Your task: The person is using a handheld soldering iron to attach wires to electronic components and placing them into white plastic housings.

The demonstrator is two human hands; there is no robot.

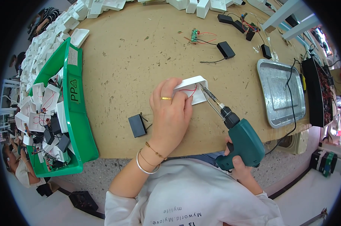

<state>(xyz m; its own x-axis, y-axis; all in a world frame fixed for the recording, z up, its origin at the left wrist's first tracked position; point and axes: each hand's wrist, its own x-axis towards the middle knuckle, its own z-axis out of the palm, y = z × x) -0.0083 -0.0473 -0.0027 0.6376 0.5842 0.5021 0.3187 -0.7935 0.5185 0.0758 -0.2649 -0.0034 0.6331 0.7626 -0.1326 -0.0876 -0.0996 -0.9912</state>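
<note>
My left hand (171, 115) grips a white plastic casing (199, 98) above the middle of the table, its open side toward me. Thin red wires (193, 90) run inside it, partly covered by my fingers. My right hand (239, 169) is wrapped around the handle of a dark green soldering gun (246, 141). The metal tip and a thin feed tube of the gun reach the casing's right edge; whether the tip touches a wire there is too small to tell. Left of my left wrist lies a black box (137, 126) with short black leads.
A green bin (74, 124) full of wired white casings stands left, beside piled white casings (70, 22). A small circuit board (194, 36) and a wired black box (225, 50) lie farther back. On the right are a metal tray (281, 94), the gun's black cord (289, 81) across it, and a black container (316, 94).
</note>
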